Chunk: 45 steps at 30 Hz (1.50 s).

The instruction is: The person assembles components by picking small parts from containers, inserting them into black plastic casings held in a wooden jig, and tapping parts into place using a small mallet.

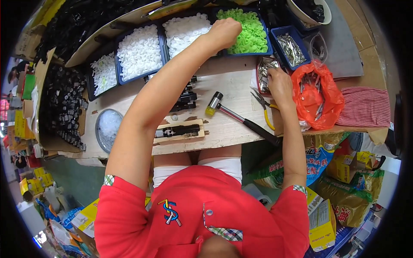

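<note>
My left hand (226,32) reaches far across the bench to the left edge of a blue bin of bright green plastic pieces (249,36). Its fingers are curled, and whatever they hold is hidden beneath them. At a small red-rimmed tray of thin silvery metal pieces (266,71), my right hand (281,86) dips bent, closed fingers; I cannot make out what is in them. In front of me a wooden fixture (200,124) holds a black elongated part (180,130). Several more black parts (186,101) lie behind it, partly covered by my left arm.
A mallet (245,120) and yellow-handled pliers (266,109) lie mid-bench. White plastic pieces (140,51) fill bins at the back. On the left are a round clear dish (108,129) and a box of dark parts (64,103). A red bag (318,99) and blue bin (291,48) stand right.
</note>
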Tool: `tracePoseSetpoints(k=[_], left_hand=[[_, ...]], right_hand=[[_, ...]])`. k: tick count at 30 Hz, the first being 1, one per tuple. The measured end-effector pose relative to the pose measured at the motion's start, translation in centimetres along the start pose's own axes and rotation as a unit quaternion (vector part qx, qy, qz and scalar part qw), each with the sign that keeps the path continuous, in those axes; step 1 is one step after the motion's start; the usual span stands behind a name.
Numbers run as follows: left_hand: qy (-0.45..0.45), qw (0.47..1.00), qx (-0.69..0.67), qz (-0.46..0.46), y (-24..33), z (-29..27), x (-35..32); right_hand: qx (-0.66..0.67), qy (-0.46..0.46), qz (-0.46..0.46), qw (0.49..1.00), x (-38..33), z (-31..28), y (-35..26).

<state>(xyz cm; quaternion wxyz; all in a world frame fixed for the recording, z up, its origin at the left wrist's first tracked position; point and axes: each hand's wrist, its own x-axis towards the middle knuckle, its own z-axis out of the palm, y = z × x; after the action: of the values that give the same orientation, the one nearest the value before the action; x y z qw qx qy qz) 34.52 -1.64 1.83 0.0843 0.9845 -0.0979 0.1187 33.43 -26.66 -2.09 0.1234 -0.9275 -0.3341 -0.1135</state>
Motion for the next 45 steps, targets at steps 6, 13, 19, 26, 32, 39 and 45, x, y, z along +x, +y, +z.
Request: tracePoseSetpoints(k=[6,13,19,26,32,39,45], left_hand=[[0.135,0.973,-0.181,-0.037,-0.6,-0.9,-0.2],[0.107,0.660,-0.719,-0.187,2.5,-6.2,-8.6],[0.084,0.432,-0.882,-0.171,5.3,-5.0,-20.5],[0.122,0.331,-0.925,-0.140,7.8,-4.0,-27.9],[0.166,0.345,-0.914,-0.136,7.3,-4.1,-30.8],[0.179,0.335,-0.915,-0.133,7.2,-4.2,-31.4],[0.199,0.429,-0.865,-0.169,7.3,-4.6,-31.6]], right_hand=[[0.081,0.019,0.010,0.996,-0.6,-0.6,0.4],[0.138,0.055,0.016,0.989,-1.7,-1.9,0.3],[0.468,-0.064,0.017,0.881,-2.6,-5.9,-8.7],[0.523,-0.122,-0.178,0.824,-3.9,-6.7,-17.9],[0.526,-0.158,-0.209,0.809,-4.0,-5.4,-21.0],[0.543,-0.170,-0.207,0.796,-4.0,-4.8,-21.8],[0.626,-0.258,-0.146,0.722,-4.0,-4.0,-21.9]])
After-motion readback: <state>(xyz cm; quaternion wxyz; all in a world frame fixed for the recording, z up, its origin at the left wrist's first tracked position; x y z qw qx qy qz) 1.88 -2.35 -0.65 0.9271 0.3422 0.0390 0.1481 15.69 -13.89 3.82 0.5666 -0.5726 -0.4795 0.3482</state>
